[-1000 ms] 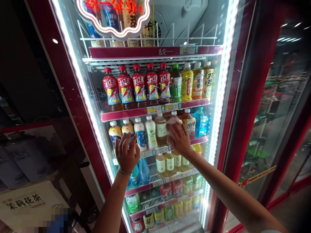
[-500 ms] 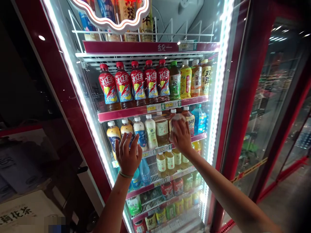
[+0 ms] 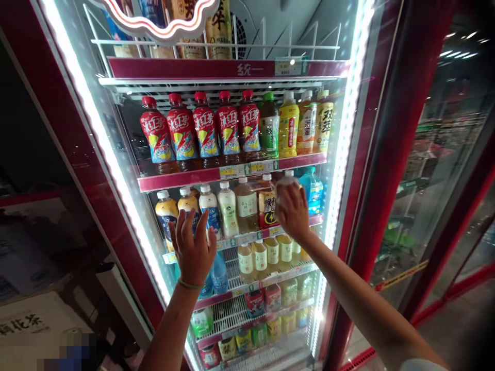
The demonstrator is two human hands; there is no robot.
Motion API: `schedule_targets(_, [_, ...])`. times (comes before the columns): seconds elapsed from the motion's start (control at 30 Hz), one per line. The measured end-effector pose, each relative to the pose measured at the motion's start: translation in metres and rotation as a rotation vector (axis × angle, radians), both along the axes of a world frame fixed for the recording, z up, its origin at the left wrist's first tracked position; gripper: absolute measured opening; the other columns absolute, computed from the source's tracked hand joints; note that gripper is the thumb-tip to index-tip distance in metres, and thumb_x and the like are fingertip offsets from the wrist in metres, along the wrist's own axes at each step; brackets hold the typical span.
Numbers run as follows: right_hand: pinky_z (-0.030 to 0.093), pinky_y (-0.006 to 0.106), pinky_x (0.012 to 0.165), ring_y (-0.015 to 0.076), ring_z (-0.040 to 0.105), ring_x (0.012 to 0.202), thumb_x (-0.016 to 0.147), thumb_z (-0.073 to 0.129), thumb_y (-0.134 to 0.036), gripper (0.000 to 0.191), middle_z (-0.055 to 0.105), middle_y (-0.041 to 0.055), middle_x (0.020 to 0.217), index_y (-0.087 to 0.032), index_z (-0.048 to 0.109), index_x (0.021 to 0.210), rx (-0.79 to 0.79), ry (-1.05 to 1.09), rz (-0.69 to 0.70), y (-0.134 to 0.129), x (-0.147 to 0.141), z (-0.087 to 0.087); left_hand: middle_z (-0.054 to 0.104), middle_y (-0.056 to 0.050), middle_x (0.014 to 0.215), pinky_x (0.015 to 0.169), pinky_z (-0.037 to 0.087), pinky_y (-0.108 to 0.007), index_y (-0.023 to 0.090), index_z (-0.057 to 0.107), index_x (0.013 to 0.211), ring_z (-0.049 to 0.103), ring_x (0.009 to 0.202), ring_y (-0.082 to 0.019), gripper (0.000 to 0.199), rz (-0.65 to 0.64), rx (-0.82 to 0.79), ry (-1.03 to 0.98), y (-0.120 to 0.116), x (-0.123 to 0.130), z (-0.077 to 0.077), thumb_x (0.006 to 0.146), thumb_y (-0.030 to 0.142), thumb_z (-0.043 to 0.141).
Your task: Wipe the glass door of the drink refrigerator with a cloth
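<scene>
My left hand (image 3: 192, 252) is raised with its fingers spread, in front of the bottles on the lower middle shelf. It seems to rest on the glass door of the drinks fridge; the contact itself is hard to see. My right hand (image 3: 293, 208), slightly blurred, presses a whitish crumpled cloth (image 3: 286, 181) toward the glass, and most of the cloth is hidden under the fingers. Behind that hand stands a dark-labelled drink bottle (image 3: 267, 206), with a blue bottle (image 3: 312, 191) to its right. A white-capped bottle (image 3: 228, 211) stands between the two hands.
Red-capped iced tea bottles (image 3: 181, 129) line the shelf above. Bright light strips (image 3: 104, 159) run down both sides of the fridge. Another red-framed glass door (image 3: 417, 206) is at the right. Cartons (image 3: 34, 330) stand at the lower left.
My right hand has shifted right across the bottles with the cloth, uncovering the dark-labelled bottle. My left hand stays spread in nearly the same place. The view has moved slightly.
</scene>
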State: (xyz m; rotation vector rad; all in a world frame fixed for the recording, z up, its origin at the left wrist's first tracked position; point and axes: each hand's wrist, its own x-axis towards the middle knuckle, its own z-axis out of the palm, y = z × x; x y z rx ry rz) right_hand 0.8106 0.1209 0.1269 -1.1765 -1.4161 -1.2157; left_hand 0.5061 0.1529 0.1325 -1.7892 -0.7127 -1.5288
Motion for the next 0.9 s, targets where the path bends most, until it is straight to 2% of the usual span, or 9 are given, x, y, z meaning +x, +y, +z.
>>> schedule_targets(0.07, [0.03, 0.066, 0.128, 0.0369, 0.039, 0.155, 0.104, 0.045, -0.026, 0.076, 0.037, 0.0094, 0.17, -0.033, 0.01, 0.171, 0.043, 0.126, -0.012, 0.005, 0.007, 0.034, 0.056, -0.015, 0.149, 0.13, 0.025, -0.06, 0.025, 0.051, 0.153, 0.039, 0.154, -0.034, 0.059, -0.021, -0.007, -0.022, -0.006, 0.022, 0.001, 0.096, 0.018, 0.064])
schedule_targets(0.13, [0.028, 0.065, 0.129, 0.0366, 0.037, 0.156, 0.104, 0.046, -0.027, 0.079, 0.037, 0.0084, 0.171, -0.034, 0.006, 0.171, 0.007, 0.101, 0.009, 0.006, -0.001, 0.045, 0.057, -0.015, 0.149, 0.131, 0.025, -0.058, 0.025, 0.052, 0.152, 0.039, 0.155, -0.033, 0.057, -0.039, -0.011, -0.02, -0.012, 0.047, 0.0, 0.096, 0.018, 0.062])
schedule_targets(0.27, [0.035, 0.052, 0.128, 0.028, 0.05, 0.149, 0.103, 0.05, -0.029, 0.079, 0.055, 0.0055, 0.16, -0.032, 0.01, 0.171, -0.179, -0.236, 0.088, -0.01, -0.004, -0.01, 0.059, -0.015, 0.146, 0.131, 0.025, -0.057, 0.024, 0.052, 0.152, 0.04, 0.155, -0.032, 0.057, -0.043, 0.003, 0.026, -0.019, 0.083, -0.002, 0.096, 0.016, 0.062])
schedule_targets(0.37, [0.039, 0.048, 0.125, 0.0261, 0.058, 0.14, 0.104, 0.049, -0.03, 0.074, 0.064, 0.0061, 0.15, -0.029, 0.016, 0.171, -0.195, -0.348, 0.098, -0.023, 0.04, -0.04, 0.059, -0.015, 0.147, 0.131, 0.026, -0.057, 0.024, 0.052, 0.152, 0.039, 0.155, -0.032, 0.058, -0.033, 0.004, 0.033, -0.021, 0.098, -0.002, 0.096, 0.016, 0.062])
schedule_targets(0.5, [0.035, 0.061, 0.126, 0.035, 0.045, 0.151, 0.105, 0.044, -0.028, 0.075, 0.047, 0.0116, 0.164, -0.028, 0.01, 0.172, -0.043, -0.071, 0.008, -0.02, 0.097, 0.01, 0.059, -0.016, 0.147, 0.131, 0.026, -0.057, 0.022, 0.053, 0.151, 0.04, 0.155, -0.032, 0.055, -0.032, 0.004, 0.034, -0.027, 0.128, 0.0, 0.097, 0.017, 0.061])
schedule_targets(0.6, [0.029, 0.066, 0.128, 0.0378, 0.035, 0.157, 0.104, 0.043, -0.027, 0.08, 0.035, 0.0105, 0.172, -0.029, 0.001, 0.172, -0.014, 0.07, -0.002, -0.011, 0.093, 0.038, 0.059, -0.016, 0.148, 0.13, 0.026, -0.058, 0.021, 0.053, 0.151, 0.04, 0.154, -0.032, 0.054, -0.047, 0.006, 0.054, -0.032, 0.154, -0.001, 0.098, 0.018, 0.06])
schedule_targets(0.67, [0.031, 0.064, 0.128, 0.0366, 0.037, 0.156, 0.104, 0.046, -0.029, 0.083, 0.039, 0.0102, 0.17, -0.029, -0.002, 0.171, -0.057, 0.0, 0.037, -0.013, 0.081, 0.02, 0.058, -0.016, 0.15, 0.13, 0.026, -0.059, 0.022, 0.052, 0.152, 0.039, 0.155, -0.033, 0.054, -0.053, -0.015, 0.055, -0.034, 0.167, -0.002, 0.098, 0.019, 0.06])
schedule_targets(0.8, [0.039, 0.053, 0.125, 0.0301, 0.052, 0.145, 0.104, 0.05, -0.031, 0.08, 0.056, 0.0075, 0.158, -0.029, 0.009, 0.171, -0.209, -0.282, 0.128, -0.03, 0.098, -0.046, 0.055, -0.016, 0.153, 0.131, 0.025, -0.061, 0.023, 0.051, 0.154, 0.036, 0.157, -0.033, 0.055, -0.052, -0.045, 0.015, -0.036, 0.178, -0.003, 0.099, 0.02, 0.059])
schedule_targets(0.9, [0.039, 0.057, 0.124, 0.0325, 0.05, 0.147, 0.104, 0.048, -0.032, 0.075, 0.053, 0.0104, 0.161, -0.028, 0.014, 0.171, -0.173, -0.207, 0.082, -0.038, 0.148, -0.036, 0.055, -0.016, 0.153, 0.131, 0.023, -0.061, 0.023, 0.05, 0.154, 0.036, 0.157, -0.032, 0.056, -0.049, -0.039, 0.037, -0.04, 0.191, -0.003, 0.099, 0.018, 0.057])
